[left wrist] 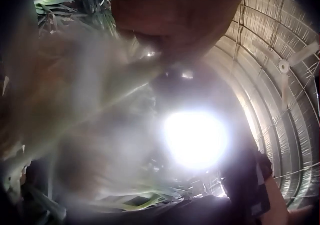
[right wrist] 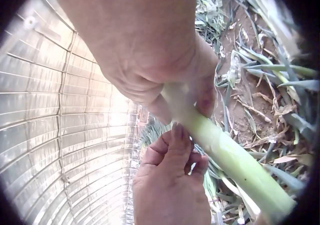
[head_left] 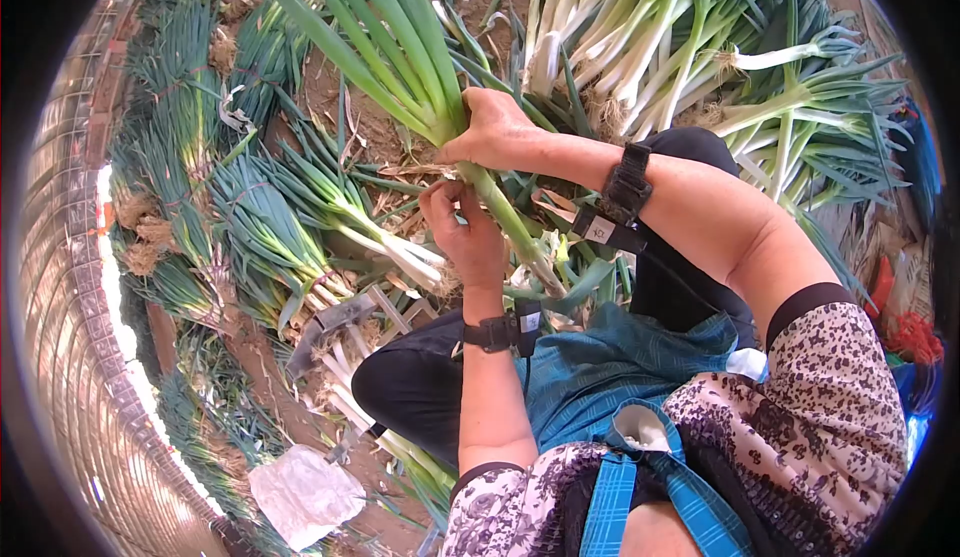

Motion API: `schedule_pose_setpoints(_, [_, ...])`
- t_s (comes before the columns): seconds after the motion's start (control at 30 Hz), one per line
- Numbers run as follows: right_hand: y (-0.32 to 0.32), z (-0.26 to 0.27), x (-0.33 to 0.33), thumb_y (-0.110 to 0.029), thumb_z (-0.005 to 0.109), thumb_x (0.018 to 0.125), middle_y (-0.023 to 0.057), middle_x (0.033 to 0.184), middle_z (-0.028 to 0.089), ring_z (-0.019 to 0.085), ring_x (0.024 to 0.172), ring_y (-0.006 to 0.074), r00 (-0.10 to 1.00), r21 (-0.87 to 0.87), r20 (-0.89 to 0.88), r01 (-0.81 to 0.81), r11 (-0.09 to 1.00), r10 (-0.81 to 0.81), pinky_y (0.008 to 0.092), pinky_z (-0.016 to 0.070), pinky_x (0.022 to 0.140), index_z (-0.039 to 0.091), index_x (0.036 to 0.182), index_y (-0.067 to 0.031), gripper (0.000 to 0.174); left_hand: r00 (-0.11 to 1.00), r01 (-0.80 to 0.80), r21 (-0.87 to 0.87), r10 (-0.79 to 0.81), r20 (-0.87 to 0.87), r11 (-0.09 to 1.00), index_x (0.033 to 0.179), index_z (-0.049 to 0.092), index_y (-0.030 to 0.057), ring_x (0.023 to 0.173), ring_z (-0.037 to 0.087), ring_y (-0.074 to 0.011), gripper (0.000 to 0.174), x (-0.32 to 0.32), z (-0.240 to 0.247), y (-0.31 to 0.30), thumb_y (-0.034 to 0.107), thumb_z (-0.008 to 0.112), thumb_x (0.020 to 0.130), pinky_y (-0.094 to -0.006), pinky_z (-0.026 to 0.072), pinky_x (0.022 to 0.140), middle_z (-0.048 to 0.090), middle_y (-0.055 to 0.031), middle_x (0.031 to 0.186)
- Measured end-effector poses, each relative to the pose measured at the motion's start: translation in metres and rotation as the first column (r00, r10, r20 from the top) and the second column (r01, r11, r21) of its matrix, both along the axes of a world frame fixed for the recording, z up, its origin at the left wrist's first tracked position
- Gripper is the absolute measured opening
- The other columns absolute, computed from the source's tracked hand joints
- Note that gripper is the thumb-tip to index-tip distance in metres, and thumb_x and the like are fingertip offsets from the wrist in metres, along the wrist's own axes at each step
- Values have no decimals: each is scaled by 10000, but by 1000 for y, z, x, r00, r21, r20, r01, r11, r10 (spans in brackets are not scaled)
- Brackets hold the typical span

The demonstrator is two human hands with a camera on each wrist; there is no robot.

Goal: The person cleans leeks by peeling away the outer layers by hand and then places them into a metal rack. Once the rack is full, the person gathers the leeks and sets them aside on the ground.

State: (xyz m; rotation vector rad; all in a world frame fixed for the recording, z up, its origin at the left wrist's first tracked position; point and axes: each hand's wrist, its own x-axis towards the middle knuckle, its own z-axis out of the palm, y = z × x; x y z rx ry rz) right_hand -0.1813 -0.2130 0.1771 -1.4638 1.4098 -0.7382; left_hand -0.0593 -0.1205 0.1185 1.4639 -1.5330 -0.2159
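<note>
A large green onion point(head_left: 505, 219) slants across the middle of the head view, its broad green leaves point(head_left: 385, 42) spreading up and to the left. My right hand point(head_left: 497, 132) grips it where the leaves fan out from the stalk. Just below, my left hand point(head_left: 463, 232) has its fingers curled and its thumb and forefinger pinched together at the stalk's side. In the right wrist view the left hand point(right wrist: 172, 175) meets the pale green stalk point(right wrist: 240, 165) right under the right hand; I cannot tell what bit of it is pinched. Glare and blur hide most of the left wrist view.
Tied bundles of green onions point(head_left: 265, 222) line the left side. A loose pile with white stalks point(head_left: 640, 52) lies at upper right. Peelings point(right wrist: 255, 110) litter the soil. A metal stand point(head_left: 345, 317) and a whitish sheet point(head_left: 305, 495) are near the left knee. A ribbed wall point(head_left: 75, 287) curves along the left.
</note>
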Motion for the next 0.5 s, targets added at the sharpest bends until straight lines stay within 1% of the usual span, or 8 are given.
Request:
schedule_pose_setpoints(0.13, [-7,-8,-3,-339,817,581,202,920,637,628,886,300,997,-18,-63,47,999,-48,372,492,791,603,961,59,590,986,67,-77,-78,-148,995,917,522,12,720,545,-196,25,-7,-2,5,-6,532,903,-305,458,694,554,-69,800])
schedule_pose_setpoints(0.2, [-10,-11,-3,-333,807,591,207,920,638,631,884,302,996,-36,-68,56,998,-58,374,495,795,601,961,59,577,883,155,231,-31,-467,961,932,518,27,669,518,-199,38,-7,1,10,-4,515,910,-313,446,659,536,-60,777])
schedule_pose_setpoints(0.23, [-10,-10,-3,-333,807,591,207,920,638,631,884,302,996,-37,-67,54,998,-56,374,495,795,601,961,59,577,884,153,230,-29,-466,961,932,518,27,669,518,-199,38,-5,-2,12,-4,515,910,-313,446,659,536,-60,777])
schedule_pose_setpoints(0.3, [-11,-9,-5,-329,802,596,209,921,639,635,883,299,998,-27,-9,61,998,-61,372,498,799,599,967,59,574,843,196,287,-12,-538,938,909,476,33,636,485,-119,42,1,-11,14,26,494,946,-269,430,608,544,-51,769])
schedule_pose_setpoints(0.33, [-12,-9,-6,-329,802,596,209,921,639,635,883,299,998,-28,-8,60,998,-61,372,498,799,599,967,59,574,844,195,286,-12,-536,938,909,476,33,636,485,-119,42,4,-19,19,26,494,946,-269,430,608,544,-51,769])
schedule_pose_setpoints(0.4, [-17,-8,-8,-317,794,603,205,920,640,637,879,294,992,-112,-16,125,986,-128,371,502,799,599,982,59,568,962,212,293,-147,-229,932,886,519,25,597,464,-110,76,11,-36,38,71,544,940,-270,422,580,533,-39,716])
schedule_pose_setpoints(0.43, [-20,-8,-9,-317,794,603,205,920,640,637,879,294,992,-111,-13,123,986,-125,371,502,799,599,982,59,568,963,209,295,-144,-226,932,886,519,25,597,464,-110,76,13,-41,52,71,544,940,-270,422,580,533,-39,716])
schedule_pose_setpoints(0.5, [-28,-3,-13,-310,787,611,195,918,639,635,880,285,992,-101,-40,113,988,-118,369,503,802,594,994,62,568,979,197,456,-196,-50,868,858,583,5,587,482,-103,109,14,-48,71,95,595,919,-264,428,582,534,-36,668])
